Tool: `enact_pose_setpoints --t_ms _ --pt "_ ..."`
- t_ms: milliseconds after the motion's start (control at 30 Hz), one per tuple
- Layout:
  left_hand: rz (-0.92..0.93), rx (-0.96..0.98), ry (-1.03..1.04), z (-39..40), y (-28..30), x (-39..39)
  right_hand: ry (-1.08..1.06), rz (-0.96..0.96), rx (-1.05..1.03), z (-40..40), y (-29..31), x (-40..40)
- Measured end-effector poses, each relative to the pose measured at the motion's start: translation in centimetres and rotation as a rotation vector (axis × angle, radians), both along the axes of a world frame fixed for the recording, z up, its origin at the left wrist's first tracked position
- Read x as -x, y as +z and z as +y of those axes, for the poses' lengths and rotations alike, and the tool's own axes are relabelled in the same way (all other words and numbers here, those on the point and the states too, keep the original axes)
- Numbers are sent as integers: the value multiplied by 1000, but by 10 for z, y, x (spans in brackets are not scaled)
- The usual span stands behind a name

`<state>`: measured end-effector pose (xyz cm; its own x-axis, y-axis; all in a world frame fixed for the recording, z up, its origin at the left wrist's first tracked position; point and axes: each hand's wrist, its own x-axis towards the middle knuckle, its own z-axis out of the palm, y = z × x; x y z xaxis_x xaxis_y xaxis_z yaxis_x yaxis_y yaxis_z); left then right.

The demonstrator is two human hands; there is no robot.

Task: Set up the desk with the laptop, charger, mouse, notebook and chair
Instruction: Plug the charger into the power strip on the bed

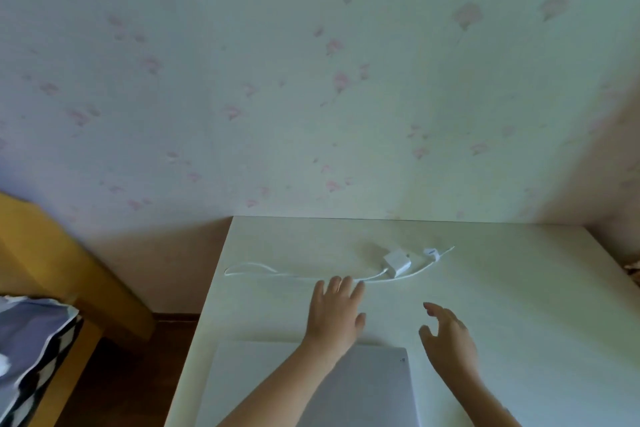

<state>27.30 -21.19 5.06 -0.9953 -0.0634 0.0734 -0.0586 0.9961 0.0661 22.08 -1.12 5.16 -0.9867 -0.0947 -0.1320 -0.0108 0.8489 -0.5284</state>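
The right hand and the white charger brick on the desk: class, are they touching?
Apart. The head view shows bare desk between the right hand and the white charger brick.

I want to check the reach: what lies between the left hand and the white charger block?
In the head view, only the white cable and bare desk lie between the left hand and the charger block.

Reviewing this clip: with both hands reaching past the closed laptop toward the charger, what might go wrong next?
1. The cable loops to the desk's left edge; a tug might drop it off.
2. The left hand is near the cable, and pulling it could drag the charger.
3. Forearms cross the laptop and may nudge it.
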Motion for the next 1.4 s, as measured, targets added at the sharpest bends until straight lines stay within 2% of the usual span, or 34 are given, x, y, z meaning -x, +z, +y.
enact_pose_setpoints --t_ms 167,400,600,833,967,1033,1100,1200,1300,1400 --pt "-18 71 -13 27 -19 86 70 81 -128 -8 -20 66" --pt "-126 85 -8 60 -52 158 82 65 -301 -16 -49 128" --pt "-169 -59 -29 59 -59 180 4 88 -337 -25 -72 156" --pt "30 -111 -66 40 -57 149 -12 137 -140 -56 -78 159" --pt "149 -115 -30 11 -32 127 111 200 -188 -59 -78 152" --pt "174 -92 22 -18 -16 114 130 175 -223 -51 -75 157" --pt "194 -104 139 -55 2 97 60 135 -223 -42 -70 157" --pt "218 -119 255 -108 25 68 -59 135 -108 -48 -58 136" --pt "249 -97 261 -146 35 40 48 235 -91 -76 -47 105" --pt "303 -8 201 -172 39 9 253 324 -140 -110 -23 77"
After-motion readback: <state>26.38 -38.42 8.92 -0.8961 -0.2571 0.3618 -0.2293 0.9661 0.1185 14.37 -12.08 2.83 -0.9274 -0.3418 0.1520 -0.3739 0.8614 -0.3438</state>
